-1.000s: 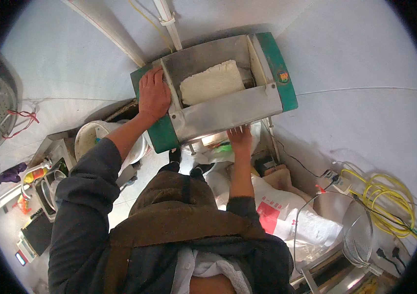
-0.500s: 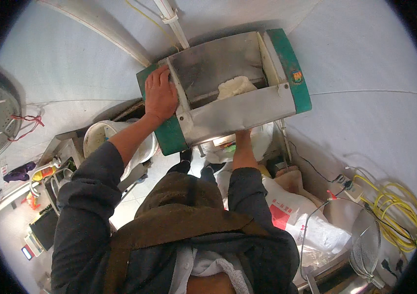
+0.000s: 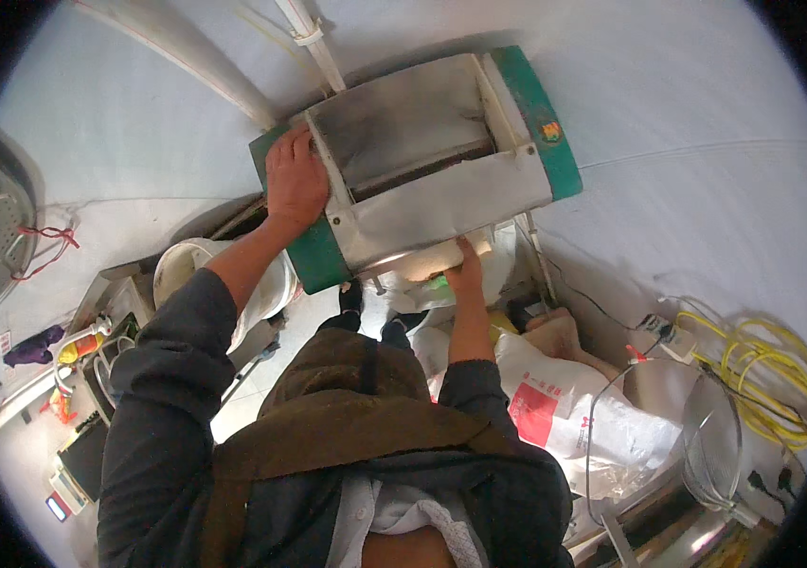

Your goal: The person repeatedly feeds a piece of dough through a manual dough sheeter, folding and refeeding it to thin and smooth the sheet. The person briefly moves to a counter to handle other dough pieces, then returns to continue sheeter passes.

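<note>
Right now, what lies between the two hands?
The head view shows the metal front panel, then the pale dough, between the left hand and the right hand.

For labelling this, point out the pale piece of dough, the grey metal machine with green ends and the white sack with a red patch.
Pale piece of dough (image 3: 430, 261): head view, middle of its visible surface.
Grey metal machine (image 3: 446, 209): head view, its near metal panel.
White sack (image 3: 569, 409): head view, its white upper side.
</note>
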The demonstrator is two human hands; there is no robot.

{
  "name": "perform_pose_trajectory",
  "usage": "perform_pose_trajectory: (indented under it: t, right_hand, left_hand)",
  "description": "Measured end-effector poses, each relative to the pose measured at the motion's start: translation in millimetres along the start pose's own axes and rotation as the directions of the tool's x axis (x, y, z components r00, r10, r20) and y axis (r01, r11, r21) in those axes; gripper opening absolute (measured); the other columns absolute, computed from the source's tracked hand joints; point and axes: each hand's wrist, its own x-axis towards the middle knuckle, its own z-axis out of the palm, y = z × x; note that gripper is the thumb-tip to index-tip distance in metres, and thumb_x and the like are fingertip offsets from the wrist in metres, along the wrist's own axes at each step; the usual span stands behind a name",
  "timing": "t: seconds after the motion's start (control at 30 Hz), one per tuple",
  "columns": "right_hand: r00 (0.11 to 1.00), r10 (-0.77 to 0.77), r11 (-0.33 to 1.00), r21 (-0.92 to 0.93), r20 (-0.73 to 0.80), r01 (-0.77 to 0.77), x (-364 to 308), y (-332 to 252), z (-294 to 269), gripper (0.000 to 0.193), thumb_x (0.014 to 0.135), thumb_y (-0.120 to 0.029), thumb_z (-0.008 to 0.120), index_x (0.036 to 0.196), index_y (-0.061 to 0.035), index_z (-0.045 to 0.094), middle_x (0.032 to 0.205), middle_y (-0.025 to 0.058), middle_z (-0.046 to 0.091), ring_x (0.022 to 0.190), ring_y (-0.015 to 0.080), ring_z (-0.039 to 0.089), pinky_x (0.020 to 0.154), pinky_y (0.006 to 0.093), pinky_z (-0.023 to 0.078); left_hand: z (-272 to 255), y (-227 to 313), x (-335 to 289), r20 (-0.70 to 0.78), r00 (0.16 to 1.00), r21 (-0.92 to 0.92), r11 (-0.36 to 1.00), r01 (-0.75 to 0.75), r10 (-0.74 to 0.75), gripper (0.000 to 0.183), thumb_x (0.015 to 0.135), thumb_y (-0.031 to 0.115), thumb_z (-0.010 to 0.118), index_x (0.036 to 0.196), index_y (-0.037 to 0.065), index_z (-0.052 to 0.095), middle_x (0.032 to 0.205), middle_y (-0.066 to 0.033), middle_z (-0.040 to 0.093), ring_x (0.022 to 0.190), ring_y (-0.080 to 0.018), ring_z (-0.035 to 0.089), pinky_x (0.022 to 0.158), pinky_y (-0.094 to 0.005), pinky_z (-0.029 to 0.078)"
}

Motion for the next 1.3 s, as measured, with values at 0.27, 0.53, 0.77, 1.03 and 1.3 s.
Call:
perform_pose_trajectory:
  t: [0.27, 0.53, 0.77, 1.03, 1.3]
  right_hand:
    - [0.912, -0.411, 0.807, -0.471, -0.012, 0.357, -93.7, -19.0, -35.1, 0.057, 0.087, -0.005, 0.084, 0.139, -0.0008, 0.061, 0.128, 0.0131, 0.07, 0.115, 0.0324, 0.069, 0.101, 0.0481, 0.058]
    - [0.961, -0.267, 0.479, -0.856, 0.066, 0.192, -280.3, -95.7, 110.2, 0.064, 0.077, -0.007, 0.088, 0.136, 0.0028, 0.065, 0.123, 0.0139, 0.074, 0.109, 0.0279, 0.073, 0.096, 0.0411, 0.058]
    - [0.815, -0.24, 0.501, -0.652, 0.527, 0.569, -279.0, -168.7, 306.2, 0.069, 0.072, -0.021, 0.094, 0.132, -0.0008, 0.068, 0.116, 0.0109, 0.076, 0.102, 0.0245, 0.073, 0.092, 0.0433, 0.06]
    - [0.791, -0.163, 0.235, -0.755, 0.59, 0.612, -17.6, -166.6, 372.2, 0.063, 0.086, -0.029, 0.087, 0.134, 0.0046, 0.065, 0.123, 0.0139, 0.074, 0.107, 0.0261, 0.072, 0.091, 0.0398, 0.059]
    - [0.765, 0.02, -0.293, -0.728, 0.643, 0.62, 2.8, -173.7, 334.6, 0.059, 0.091, -0.034, 0.084, 0.133, 0.003, 0.066, 0.129, 0.0251, 0.071, 0.115, 0.0411, 0.069, 0.102, 0.0488, 0.053]
  left_hand:
    - [4.1, 3.9, 2.0, 0.045, 0.997, -0.046, 0.997, 0.066, -0.064, 0.045, 0.098, 0.011, 0.055, 0.141, -0.001, 0.054, 0.144, -0.017, 0.057, 0.134, -0.0405, 0.052, 0.117, -0.0526, 0.038]
    - [0.3, 7.0, 3.4, 0.025, 1.0, -0.028, 0.999, 0.016, -0.016, 0.043, 0.096, 0.013, 0.056, 0.136, -0.002, 0.055, 0.144, -0.019, 0.055, 0.133, -0.0408, 0.052, 0.118, -0.0534, 0.039]
    - [7.4, -8.1, -3.2, -0.036, 0.998, -0.148, 0.987, -0.063, 0.058, 0.044, 0.093, 0.009, 0.059, 0.136, -0.002, 0.055, 0.143, -0.0215, 0.055, 0.132, -0.0426, 0.052, 0.116, -0.0549, 0.04]
    - [2.2, 7.8, 4.8, 0.038, 0.998, -0.098, 0.994, 0.051, -0.047, 0.047, 0.092, 0.013, 0.062, 0.136, -0.001, 0.056, 0.141, -0.0208, 0.057, 0.132, -0.0428, 0.052, 0.115, -0.0546, 0.04]
    - [-2.1, 7.4, 3.4, 0.032, 0.999, -0.078, 0.996, 0.037, -0.035, 0.048, 0.094, 0.013, 0.059, 0.139, -0.002, 0.055, 0.142, -0.021, 0.056, 0.133, -0.0418, 0.052, 0.117, -0.0536, 0.039]
